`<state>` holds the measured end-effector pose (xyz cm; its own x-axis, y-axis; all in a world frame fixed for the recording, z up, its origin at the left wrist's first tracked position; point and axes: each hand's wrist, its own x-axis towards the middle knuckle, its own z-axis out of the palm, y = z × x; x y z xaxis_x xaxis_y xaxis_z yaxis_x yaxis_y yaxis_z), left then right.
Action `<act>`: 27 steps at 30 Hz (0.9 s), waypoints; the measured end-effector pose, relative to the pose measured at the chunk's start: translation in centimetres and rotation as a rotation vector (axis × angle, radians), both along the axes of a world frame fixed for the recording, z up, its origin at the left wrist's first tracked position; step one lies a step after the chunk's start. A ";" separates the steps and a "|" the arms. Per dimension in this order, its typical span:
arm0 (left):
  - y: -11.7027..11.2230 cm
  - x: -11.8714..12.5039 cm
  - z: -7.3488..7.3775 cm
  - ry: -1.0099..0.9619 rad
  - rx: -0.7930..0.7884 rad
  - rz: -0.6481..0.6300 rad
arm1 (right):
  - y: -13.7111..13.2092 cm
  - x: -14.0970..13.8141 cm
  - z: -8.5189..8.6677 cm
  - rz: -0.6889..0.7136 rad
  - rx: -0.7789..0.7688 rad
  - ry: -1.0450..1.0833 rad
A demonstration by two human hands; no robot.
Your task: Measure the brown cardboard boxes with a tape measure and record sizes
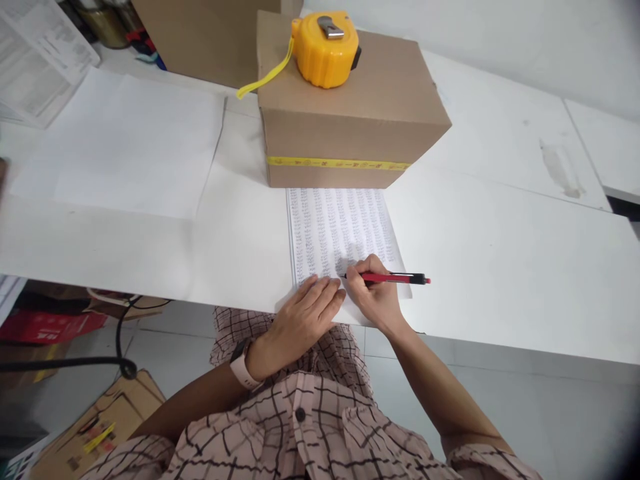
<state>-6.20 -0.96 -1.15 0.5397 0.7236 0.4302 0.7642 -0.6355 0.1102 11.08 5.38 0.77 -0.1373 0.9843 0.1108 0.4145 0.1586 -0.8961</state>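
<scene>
My right hand point(373, 293) is closed round a red and black pen point(395, 278) whose tip rests on a printed sheet point(340, 227) full of small figures, near the table's front edge. My left hand point(305, 317) lies flat on the lower left corner of that sheet with its fingers stretched out, a watch on the wrist. Just beyond the sheet stands a brown cardboard box point(350, 127) with a yellow tape strip along its front. A yellow tape measure point(325, 48) sits on top of the box.
The white table point(500, 253) runs left and right. Blank white sheets point(125, 140) lie at the left, printed papers point(35, 60) at the far left corner. A larger cardboard box point(200, 33) stands behind. Under the table are cartons point(100, 427) and a black cable point(120, 333).
</scene>
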 end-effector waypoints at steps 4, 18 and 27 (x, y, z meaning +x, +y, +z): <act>0.0 0.1 0.0 0.000 0.002 0.000 | 0.0 0.1 -0.1 -0.012 0.010 -0.007; -0.1 0.0 -0.1 0.018 -0.008 0.003 | 0.1 0.0 -0.1 -0.025 0.012 0.018; 0.0 0.1 0.1 0.001 0.002 0.001 | 0.1 0.0 0.0 -0.028 0.004 0.002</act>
<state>-6.13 -0.93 -1.06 0.5395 0.7232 0.4311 0.7646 -0.6352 0.1088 11.12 5.48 0.76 -0.1094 0.9874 0.1147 0.4169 0.1504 -0.8964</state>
